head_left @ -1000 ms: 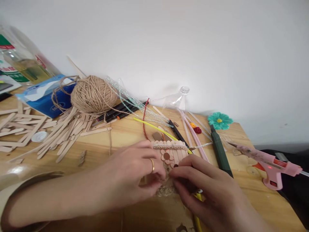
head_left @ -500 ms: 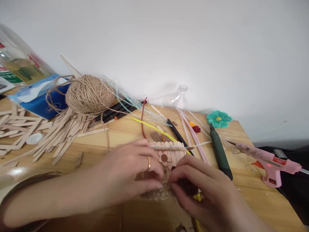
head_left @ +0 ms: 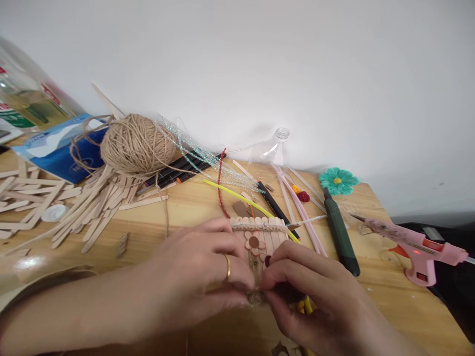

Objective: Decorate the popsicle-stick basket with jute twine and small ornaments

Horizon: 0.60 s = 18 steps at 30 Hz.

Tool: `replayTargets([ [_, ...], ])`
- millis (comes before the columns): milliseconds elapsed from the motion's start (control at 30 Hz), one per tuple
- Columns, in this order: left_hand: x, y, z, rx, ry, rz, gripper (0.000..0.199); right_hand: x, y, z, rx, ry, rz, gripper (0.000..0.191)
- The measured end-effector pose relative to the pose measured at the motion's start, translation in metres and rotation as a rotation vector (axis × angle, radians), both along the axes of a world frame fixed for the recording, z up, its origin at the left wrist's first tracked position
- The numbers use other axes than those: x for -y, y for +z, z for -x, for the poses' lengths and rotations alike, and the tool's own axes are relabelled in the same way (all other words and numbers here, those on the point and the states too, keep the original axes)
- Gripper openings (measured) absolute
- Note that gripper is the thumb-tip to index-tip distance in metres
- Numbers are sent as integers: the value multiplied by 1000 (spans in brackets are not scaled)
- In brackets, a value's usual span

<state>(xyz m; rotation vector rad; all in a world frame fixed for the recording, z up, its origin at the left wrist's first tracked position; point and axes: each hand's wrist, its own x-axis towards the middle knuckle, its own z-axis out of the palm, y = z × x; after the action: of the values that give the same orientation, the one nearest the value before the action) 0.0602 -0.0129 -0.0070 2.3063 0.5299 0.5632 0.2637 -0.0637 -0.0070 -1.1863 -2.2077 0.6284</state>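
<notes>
A craft-stick panel (head_left: 272, 240) lies before me, its round stick ends lined up at the far side under a band of braided twine. A flower cutout with a brown centre (head_left: 254, 242) sits on its face. My left hand (head_left: 218, 264), wearing a gold ring, is curled over the panel's left side, fingertips at the lower middle. From the right, my right hand (head_left: 309, 291) has thumb and fingers pinched together at the panel's lower right. A dark red piece (head_left: 267, 260) shows by its fingertip; what the pinch holds is hidden.
A twine ball (head_left: 137, 143) and loose craft sticks (head_left: 100, 207) lie left, beside a blue packet (head_left: 74, 153). Markers and a cut bottle top (head_left: 276, 148) stand behind. Right are a green pen-like tool (head_left: 339, 232), a teal flower (head_left: 338, 181) and a pink glue gun (head_left: 415, 247), its light glowing.
My left hand has shifted slightly down and right over the panel's lower edge. My right hand stays in its pinch with little movement. The view has shifted a little.
</notes>
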Motion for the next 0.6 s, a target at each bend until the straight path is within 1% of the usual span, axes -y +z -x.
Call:
replayTargets([
  [167,1,1,0,-38,-12,-71,10,0,-1,0,-11,-4,19,24],
  [300,1,0,0,-45,-9,-194,15,2,-2,0,-9,-3,6,23],
  [400,2,3,-1,-82,-11,-278,20,3,-2,0,7,-13,0,22],
  [500,4,7,-1,-149,40,-261,18,1,-2,0,5,-15,-20,22],
  [533,5,8,-1,-173,33,-271,16,0,-2,1,-3,-10,-31,22],
  [600,7,8,-1,-191,-3,-352,14,-1,-1,2,-15,-6,-49,23],
])
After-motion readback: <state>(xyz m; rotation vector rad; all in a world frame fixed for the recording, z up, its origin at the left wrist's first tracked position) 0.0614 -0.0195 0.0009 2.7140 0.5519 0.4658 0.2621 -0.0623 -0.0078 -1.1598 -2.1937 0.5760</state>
